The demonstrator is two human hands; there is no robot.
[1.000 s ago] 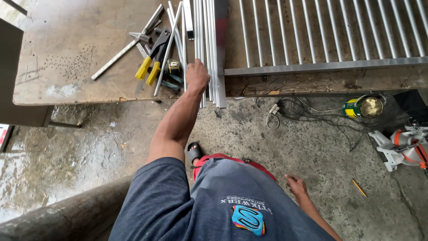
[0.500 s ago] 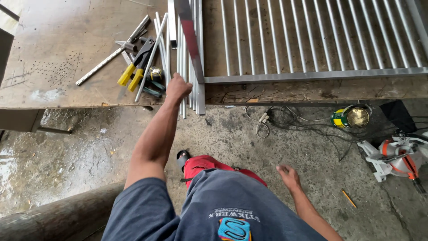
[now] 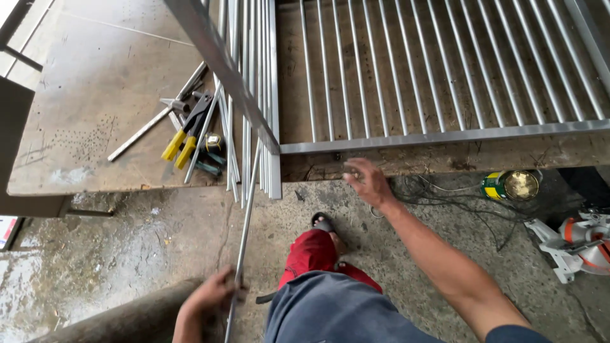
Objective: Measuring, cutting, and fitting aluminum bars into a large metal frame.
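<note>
Your left hand, which was up at the bench, now grips a thin rod drawn off it; your right hand reaches open-fingered toward the grille.

A railing panel lies on the right part of the counter, loose rods just left of it. Left of those lie snips. On the floor to the right sits a can, with a saw further right.
</note>
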